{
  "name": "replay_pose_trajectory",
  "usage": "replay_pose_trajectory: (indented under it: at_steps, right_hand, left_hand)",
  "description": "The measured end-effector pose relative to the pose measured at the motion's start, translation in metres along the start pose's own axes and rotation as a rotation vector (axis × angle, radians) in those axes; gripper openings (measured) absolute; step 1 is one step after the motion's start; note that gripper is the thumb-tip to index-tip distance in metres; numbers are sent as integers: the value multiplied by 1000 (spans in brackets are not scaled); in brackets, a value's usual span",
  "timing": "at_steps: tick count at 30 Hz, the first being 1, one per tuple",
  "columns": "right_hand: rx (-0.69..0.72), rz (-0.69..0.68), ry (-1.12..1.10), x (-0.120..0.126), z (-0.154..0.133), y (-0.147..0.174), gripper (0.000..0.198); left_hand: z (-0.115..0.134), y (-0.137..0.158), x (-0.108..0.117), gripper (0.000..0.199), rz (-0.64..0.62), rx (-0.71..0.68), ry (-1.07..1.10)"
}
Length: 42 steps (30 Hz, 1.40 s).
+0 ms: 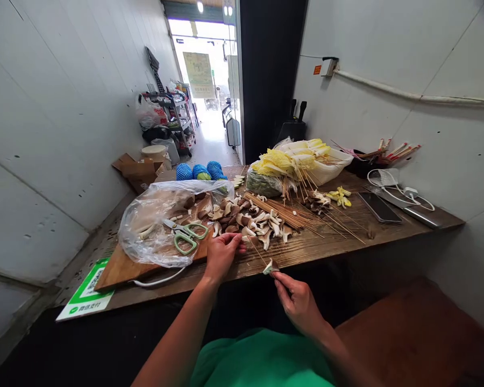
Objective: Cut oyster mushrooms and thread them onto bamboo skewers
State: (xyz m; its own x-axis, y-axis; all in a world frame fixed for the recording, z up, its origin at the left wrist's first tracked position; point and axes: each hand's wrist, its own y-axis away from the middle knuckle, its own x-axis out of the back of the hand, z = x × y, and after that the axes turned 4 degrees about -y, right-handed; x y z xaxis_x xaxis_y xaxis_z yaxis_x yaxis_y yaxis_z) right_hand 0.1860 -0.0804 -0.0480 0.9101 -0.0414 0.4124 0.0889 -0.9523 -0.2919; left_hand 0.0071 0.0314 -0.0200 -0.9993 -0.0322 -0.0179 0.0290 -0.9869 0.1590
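Observation:
My left hand [222, 255] is closed in a pinch on a pale mushroom piece [246, 238] at the front edge of the mushroom pile. In my right hand [300, 299] is a thin bamboo skewer [258, 252], its free end pointing up and left toward the left hand. A mushroom slice [271, 267] sits on this skewer, right at the right fingertips. Just beyond both hands lie many cut brown-and-white mushroom pieces [262, 221]. Behind them, to the right, is a bundle of bare skewers [284, 212]. Some finished mushroom skewers [318, 201] rest farther right.
Green-handled scissors [185, 236] lie on a clear plastic bag [139, 242] over a wooden board [116, 269]. Skewered cabbage leaves [286, 158] fill a white container at the back. A phone [379, 207] and a white cable [403, 193] are on the right. Netted vegetables [201, 172] stand behind.

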Motion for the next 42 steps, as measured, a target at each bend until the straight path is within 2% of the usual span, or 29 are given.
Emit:
replay_pose_trajectory:
  at_steps: [4, 7, 12, 17, 23, 29, 33, 37, 39, 42]
  right_hand:
    - [5, 17, -4, 0, 1, 1, 29]
    - [13, 9, -14, -1, 1, 1, 29]
    - [28, 16, -19, -2, -1, -1, 30]
    - [41, 10, -14, -2, -3, -1, 30]
    - [42, -14, -2, -3, -3, 0, 31]
    - [83, -52, 23, 3, -5, 2, 33]
    - [81, -85, 56, 11, -2, 2, 33]
    - [81, -96, 93, 20, 0, 2, 32]
    - [84, -96, 112, 26, -1, 2, 31]
    - [103, -61, 131, 32, -4, 5, 32]
  left_hand:
    - [-4, 1, 0, 31, 50, -93, -129]
    - [-2, 2, 1, 31, 73, -114, -100]
    - [9, 5, 3, 26, -23, 63, 169]
    - [14, 7, 8, 25, -95, 127, 292]
    - [17, 9, 14, 23, -254, 293, 329]
    - [18, 8, 17, 29, -221, 237, 298]
    - [21, 8, 21, 40, -309, 293, 339]
    - [24, 8, 22, 29, -379, 337, 289]
    - [24, 7, 20, 24, -368, 324, 249]
    - [22, 5, 17, 19, -250, 275, 285]
